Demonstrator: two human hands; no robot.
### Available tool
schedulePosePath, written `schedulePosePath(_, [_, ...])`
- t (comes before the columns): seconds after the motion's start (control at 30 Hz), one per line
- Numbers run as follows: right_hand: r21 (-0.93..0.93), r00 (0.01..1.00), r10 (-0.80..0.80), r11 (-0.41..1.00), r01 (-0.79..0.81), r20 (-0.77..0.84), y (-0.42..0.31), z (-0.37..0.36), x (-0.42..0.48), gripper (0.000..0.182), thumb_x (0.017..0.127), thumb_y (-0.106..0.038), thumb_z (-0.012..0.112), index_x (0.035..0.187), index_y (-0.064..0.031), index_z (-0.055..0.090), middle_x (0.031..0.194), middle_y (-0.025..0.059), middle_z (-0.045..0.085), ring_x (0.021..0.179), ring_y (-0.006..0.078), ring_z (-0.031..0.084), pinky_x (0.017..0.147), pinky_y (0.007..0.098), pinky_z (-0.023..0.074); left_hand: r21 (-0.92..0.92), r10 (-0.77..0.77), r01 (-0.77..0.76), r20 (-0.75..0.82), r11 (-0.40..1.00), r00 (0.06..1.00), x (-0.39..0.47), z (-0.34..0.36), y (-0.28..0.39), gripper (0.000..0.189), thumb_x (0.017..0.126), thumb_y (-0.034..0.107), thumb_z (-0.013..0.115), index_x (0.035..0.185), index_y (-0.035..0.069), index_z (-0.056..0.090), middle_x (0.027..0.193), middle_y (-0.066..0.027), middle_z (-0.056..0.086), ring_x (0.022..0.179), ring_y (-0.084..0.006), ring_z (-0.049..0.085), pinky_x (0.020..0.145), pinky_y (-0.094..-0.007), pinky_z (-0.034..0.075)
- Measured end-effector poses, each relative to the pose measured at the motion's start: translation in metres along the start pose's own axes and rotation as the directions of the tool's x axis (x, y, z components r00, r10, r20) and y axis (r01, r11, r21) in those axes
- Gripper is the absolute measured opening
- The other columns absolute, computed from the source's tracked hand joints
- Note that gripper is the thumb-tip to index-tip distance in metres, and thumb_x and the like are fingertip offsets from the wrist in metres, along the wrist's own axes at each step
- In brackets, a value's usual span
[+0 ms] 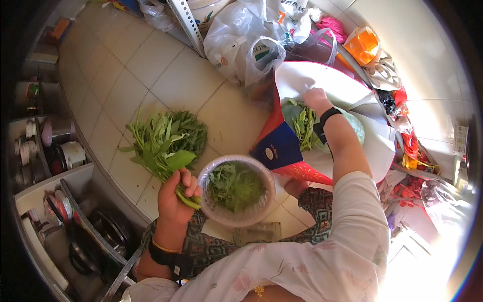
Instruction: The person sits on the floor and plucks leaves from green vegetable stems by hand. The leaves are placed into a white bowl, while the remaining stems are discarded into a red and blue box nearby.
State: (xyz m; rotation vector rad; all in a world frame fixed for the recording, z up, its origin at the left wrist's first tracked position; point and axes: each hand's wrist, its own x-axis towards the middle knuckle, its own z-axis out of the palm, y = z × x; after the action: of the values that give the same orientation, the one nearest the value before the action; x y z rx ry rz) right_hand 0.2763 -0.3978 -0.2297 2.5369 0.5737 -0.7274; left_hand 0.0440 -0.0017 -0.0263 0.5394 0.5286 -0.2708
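Note:
My left hand (pixel 176 198) is closed around the stems of a bunch of leafy greens (pixel 166 151). More greens (pixel 192 130) lie on the floor just beyond it. Between my knees stands a round plastic basin (pixel 269 188) with torn green leaves (pixel 234 185) in it. My right hand (pixel 317 97) reaches inside a big open bag (pixel 320 77) with a white lining and a red and blue outside. Long-stemmed greens (pixel 305 124) and a large pale green gourd or melon (pixel 353 126) are in that bag, near the right hand. The right fingertips are turned away, so their hold is unclear.
White plastic bags (pixel 241 41) are heaped behind the open bag. An orange bag (pixel 362 45) and crumpled red bags (pixel 409 145) line the wall at right. Open drawers (pixel 75 175) with pans and dishes stand at left. A perforated metal post (pixel 186 26) rises at the top.

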Motion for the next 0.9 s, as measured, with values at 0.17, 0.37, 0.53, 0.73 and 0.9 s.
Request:
schedulePosePath(0.17, [-0.046, 0.982, 0.015, 0.999, -0.024, -0.187, 0.020, -0.057, -0.067, 0.016, 0.076, -0.012, 0.049, 0.079, -0.0110, 0.065, 0.088, 0.0072, 0.063, 0.088, 0.0234, 0.060, 0.072, 0.0365, 0.0475, -0.020, 0.007, -0.006, 0.063, 1.000, 0.998, -0.004, -0.003, -0.002, 0.019, 0.092, 0.020, 0.038, 0.097, 0.006, 0.050, 0.073, -0.0026, 0.046, 0.059, -0.0126, 0.044, 0.057, -0.0301, 0.041])
schedulePosePath(0.37, [0.492, 0.831, 0.366, 0.861, -0.131, -0.419, 0.060, -0.087, -0.192, 0.017, 0.077, -0.012, 0.048, 0.090, -0.0135, 0.059, 0.085, 0.0098, 0.062, 0.082, 0.0283, 0.059, 0.071, 0.0378, 0.0463, -0.019, 0.000, 0.003, 0.159, 1.000, 0.987, -0.011, 0.007, -0.001, 0.015, 0.090, 0.019, 0.043, 0.097, 0.007, 0.050, 0.072, -0.0011, 0.047, 0.058, -0.0117, 0.043, 0.056, -0.0283, 0.038])
schedulePosePath(0.53, [0.670, 0.619, 0.626, 0.713, -0.207, -0.474, 0.074, -0.076, -0.274, 0.019, 0.077, -0.020, 0.052, 0.092, -0.0141, 0.060, 0.082, 0.0090, 0.063, 0.079, 0.0254, 0.061, 0.068, 0.0353, 0.0460, 0.038, 0.000, -0.007, 0.183, 0.999, 0.983, -0.018, 0.013, -0.002, 0.013, 0.087, 0.020, 0.048, 0.093, 0.009, 0.050, 0.069, 0.0003, 0.046, 0.058, -0.0105, 0.042, 0.056, -0.0266, 0.036])
schedulePosePath(0.73, [0.874, 0.644, 0.736, 0.437, -0.213, -0.211, 0.061, -0.058, -0.324, 0.022, 0.081, -0.023, 0.050, 0.091, -0.0081, 0.061, 0.059, 0.0062, 0.060, 0.048, 0.0162, 0.056, 0.049, 0.0300, 0.0442, 0.052, 0.015, -0.027, 0.207, 0.998, 0.978, -0.023, 0.012, -0.007, 0.014, 0.086, 0.021, 0.051, 0.092, 0.008, 0.051, 0.068, 0.0000, 0.046, 0.056, -0.0109, 0.041, 0.054, -0.0267, 0.034])
schedulePosePath(0.9, [0.999, 0.730, 0.683, 0.039, 0.006, -0.031, 0.016, -0.064, -0.340, 0.022, 0.083, -0.021, 0.051, 0.086, -0.0026, 0.061, 0.051, 0.0027, 0.051, 0.037, 0.0084, 0.042, 0.037, 0.0219, 0.0343, 0.047, 0.053, -0.063, 0.196, 0.997, 0.979, -0.026, 0.011, -0.013, 0.012, 0.085, 0.018, 0.053, 0.090, 0.007, 0.051, 0.067, -0.0001, 0.047, 0.054, -0.0103, 0.043, 0.052, -0.0262, 0.036])
